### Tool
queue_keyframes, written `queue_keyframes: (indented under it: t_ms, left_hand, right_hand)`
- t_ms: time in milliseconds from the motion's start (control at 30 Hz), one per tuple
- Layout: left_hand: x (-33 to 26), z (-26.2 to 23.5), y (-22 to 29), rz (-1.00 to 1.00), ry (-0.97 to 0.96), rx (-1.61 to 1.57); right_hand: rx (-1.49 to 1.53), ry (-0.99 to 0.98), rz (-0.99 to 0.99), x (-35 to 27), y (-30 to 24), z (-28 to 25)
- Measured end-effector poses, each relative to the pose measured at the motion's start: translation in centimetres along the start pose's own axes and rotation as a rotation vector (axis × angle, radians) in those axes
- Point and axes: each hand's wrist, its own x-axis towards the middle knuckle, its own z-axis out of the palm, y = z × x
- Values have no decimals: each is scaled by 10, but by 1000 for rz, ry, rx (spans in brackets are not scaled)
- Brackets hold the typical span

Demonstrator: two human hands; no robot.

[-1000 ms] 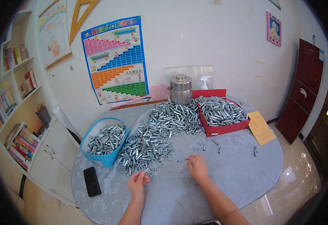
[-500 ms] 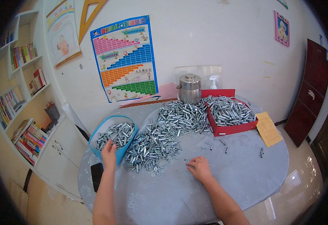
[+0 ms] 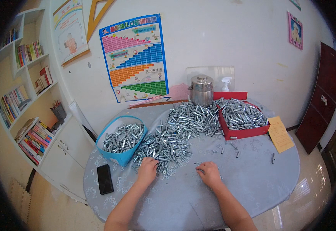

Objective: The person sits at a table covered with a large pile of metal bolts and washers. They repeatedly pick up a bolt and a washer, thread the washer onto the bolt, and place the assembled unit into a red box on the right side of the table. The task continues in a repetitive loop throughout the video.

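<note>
My left hand (image 3: 148, 170) is at the near edge of a wide pile of silvery metal bolts (image 3: 168, 144). Its fingers are curled and their tips touch the pieces, so whatever they hold is hidden. To the right, just above the cloth, my right hand (image 3: 208, 173) has thumb and forefinger drawn together; anything between them is too small to name. Small washers (image 3: 170, 169) lie along the pile's near edge. Left of the pile stands a blue-rimmed bin (image 3: 122, 158) filled with similar bolts. A red box (image 3: 248, 133) on the right also holds many of them.
A black phone (image 3: 105, 179) lies on the grey tablecloth (image 3: 168, 204) near the left edge. Behind the pile stand a steel pot (image 3: 202, 91) and a white spray bottle (image 3: 225, 84). A yellow paper (image 3: 280, 134) and several loose bolts (image 3: 238, 154) lie at the right.
My left hand has left the blue-rimmed bin and moved right and nearer, to the edge of the pile. My right hand stays at about the same spot. The view has shifted slightly.
</note>
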Motion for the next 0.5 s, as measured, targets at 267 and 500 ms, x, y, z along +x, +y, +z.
queue_keyframes:
  t_ms: [267, 500]
  left_hand:
    - [28, 17, 8, 68, -29, 160]
    - [25, 9, 3, -18, -96, 74]
  right_hand:
    - [17, 0, 6, -1, 5, 4]
    - [47, -2, 7, 1, 0, 2]
